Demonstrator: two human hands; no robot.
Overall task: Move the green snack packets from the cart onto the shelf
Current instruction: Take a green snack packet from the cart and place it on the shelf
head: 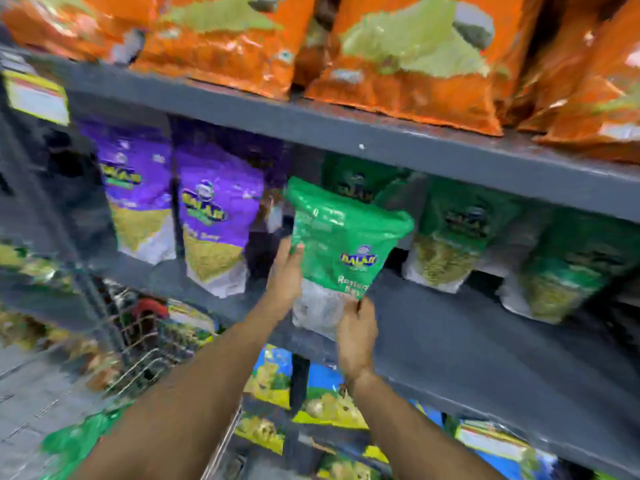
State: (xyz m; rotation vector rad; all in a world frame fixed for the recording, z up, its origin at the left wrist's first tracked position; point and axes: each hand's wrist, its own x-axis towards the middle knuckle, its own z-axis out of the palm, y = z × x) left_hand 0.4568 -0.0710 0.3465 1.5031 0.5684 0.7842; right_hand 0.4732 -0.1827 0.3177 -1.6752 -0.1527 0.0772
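Note:
A green snack packet [341, 237] with a clear lower part is held upright in front of the grey middle shelf [450, 323]. My left hand [285, 275] grips its left edge. My right hand [356, 332] pinches its bottom right corner. More green packets [460, 233] stand on the shelf to the right, one further back behind the held packet. The wire cart [145, 344] is at the lower left, with another green packet [74, 441] showing at the bottom left edge.
Purple packets [214, 220] stand on the same shelf to the left. Orange packets [408, 60] fill the shelf above. Blue and yellow packets [311, 393] sit on the shelf below. A yellow price tag [36, 97] hangs at the upper left.

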